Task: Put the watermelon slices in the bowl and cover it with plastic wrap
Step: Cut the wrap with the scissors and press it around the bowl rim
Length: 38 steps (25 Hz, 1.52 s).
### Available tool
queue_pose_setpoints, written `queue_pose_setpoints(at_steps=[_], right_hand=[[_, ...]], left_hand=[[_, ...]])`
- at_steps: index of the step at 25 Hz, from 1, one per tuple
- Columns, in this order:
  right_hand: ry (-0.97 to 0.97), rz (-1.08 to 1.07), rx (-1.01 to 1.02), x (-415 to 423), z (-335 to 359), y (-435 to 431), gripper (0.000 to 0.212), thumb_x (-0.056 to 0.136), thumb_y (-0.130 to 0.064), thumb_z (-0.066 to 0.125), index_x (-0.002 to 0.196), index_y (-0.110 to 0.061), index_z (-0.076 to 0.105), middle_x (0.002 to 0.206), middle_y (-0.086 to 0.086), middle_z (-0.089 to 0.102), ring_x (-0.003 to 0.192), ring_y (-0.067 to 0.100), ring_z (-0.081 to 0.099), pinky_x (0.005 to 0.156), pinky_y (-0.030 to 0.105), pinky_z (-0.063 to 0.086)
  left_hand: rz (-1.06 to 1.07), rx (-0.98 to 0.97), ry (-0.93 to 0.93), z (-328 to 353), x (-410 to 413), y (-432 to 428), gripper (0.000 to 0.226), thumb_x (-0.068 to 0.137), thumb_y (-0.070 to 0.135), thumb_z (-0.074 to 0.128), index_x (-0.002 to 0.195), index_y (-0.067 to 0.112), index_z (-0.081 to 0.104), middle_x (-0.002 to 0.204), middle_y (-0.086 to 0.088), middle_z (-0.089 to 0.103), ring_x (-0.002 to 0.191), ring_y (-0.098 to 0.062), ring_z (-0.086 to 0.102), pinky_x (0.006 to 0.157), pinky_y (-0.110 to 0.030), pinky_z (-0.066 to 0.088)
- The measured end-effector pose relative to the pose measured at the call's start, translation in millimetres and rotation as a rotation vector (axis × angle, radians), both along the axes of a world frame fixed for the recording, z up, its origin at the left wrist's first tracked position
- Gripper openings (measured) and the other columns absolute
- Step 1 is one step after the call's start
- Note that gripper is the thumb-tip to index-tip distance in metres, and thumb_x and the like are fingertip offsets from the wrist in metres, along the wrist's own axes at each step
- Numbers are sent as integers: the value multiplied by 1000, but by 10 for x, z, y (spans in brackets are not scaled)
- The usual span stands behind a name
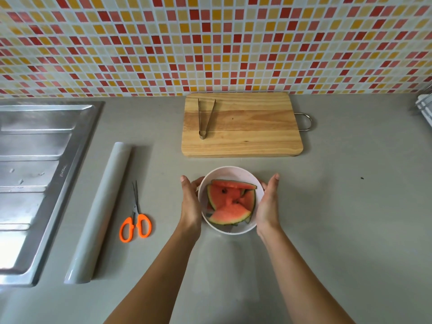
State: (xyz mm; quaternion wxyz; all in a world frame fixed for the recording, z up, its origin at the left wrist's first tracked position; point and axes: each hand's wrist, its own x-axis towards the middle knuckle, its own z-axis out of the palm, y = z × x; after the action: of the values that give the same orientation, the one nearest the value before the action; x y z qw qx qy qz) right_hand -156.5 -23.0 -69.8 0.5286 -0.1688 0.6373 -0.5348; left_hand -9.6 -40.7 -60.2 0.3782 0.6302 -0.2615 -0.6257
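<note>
Both flat against the bowl (228, 171): left hand (190, 204), right hand (268, 206).
Your wrap roll (102, 206) lies left of the left hand, past scissors (135, 222), running away from you.

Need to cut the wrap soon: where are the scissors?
In the head view, the scissors lie left of the bowl, beside the plastic wrap roll.

Matt grey counter (339, 206), grainy wooden board (257, 132), shiny steel sink (35, 160), glossy tiled wall (210, 43).
</note>
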Motion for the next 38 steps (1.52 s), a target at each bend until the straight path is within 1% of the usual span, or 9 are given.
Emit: queue_pose_setpoints(at_steps=[6,9,12,15,19,24,33,36,38], right_hand=[[63,11,-7,77,38,-8,73,84,-71,13,77,-29,71,90,2,74,93,19,67,97,42,47],[58,104,41,65,53,-13,78,83,-72,7,90,-25,69,101,5,72,100,17,65,96,37,47],[-7,182,38,-136,91,-15,87,80,-73,-2,109,-23,64,119,2,65,110,9,60,93,19,44],[164,134,-71,-321,115,-53,85,78,-75,-1,126,-30,53,146,1,41,137,12,31,114,29,15],[108,425,-235,-165,135,-140,87,66,-89,18,115,-31,60,129,3,59,121,17,53,107,42,36],[-39,400,-156,-91,62,-220,87,62,-90,27,105,-26,68,107,9,71,105,24,64,99,52,44],[402,455,-5,-103,77,-287,96,63,-91,4,87,-27,72,87,3,74,86,14,68,83,34,50],[547,452,102,-130,64,-273,119,50,-95,-4,93,-8,65,99,19,68,85,21,64,75,33,45],[404,467,99,-179,73,-280,119,48,-96,0,105,-14,64,117,15,64,107,22,59,95,38,43]], left_hand=[[54,-96,-380,-57,52,20,82,93,59,2,77,16,70,98,-15,66,112,-39,52,100,-53,41],[50,-149,-411,-83,108,32,79,96,53,4,73,21,72,88,-9,70,97,-31,60,93,-46,46],[0,-165,-362,-80,218,14,72,96,57,4,87,35,72,98,0,72,96,-21,61,91,-37,45],[-28,-234,-224,-81,405,-151,68,97,55,5,119,26,63,121,-2,65,103,-16,60,94,-32,40],[-256,-314,33,18,245,-262,65,93,56,13,122,22,60,124,1,64,117,-12,57,97,-26,43],[-286,-233,125,-16,56,-270,67,98,53,14,115,13,65,108,-6,72,103,-17,66,78,-22,53],[-326,-226,61,-23,66,-301,74,87,66,18,114,16,67,113,-8,70,109,-21,64,96,-40,47],[-417,-226,43,17,104,-295,79,94,62,7,119,13,64,112,-6,71,109,-20,64,96,-37,49],[-408,-180,88,52,171,-312,80,93,62,2,122,14,59,107,4,73,105,-11,66,87,-24,52]])
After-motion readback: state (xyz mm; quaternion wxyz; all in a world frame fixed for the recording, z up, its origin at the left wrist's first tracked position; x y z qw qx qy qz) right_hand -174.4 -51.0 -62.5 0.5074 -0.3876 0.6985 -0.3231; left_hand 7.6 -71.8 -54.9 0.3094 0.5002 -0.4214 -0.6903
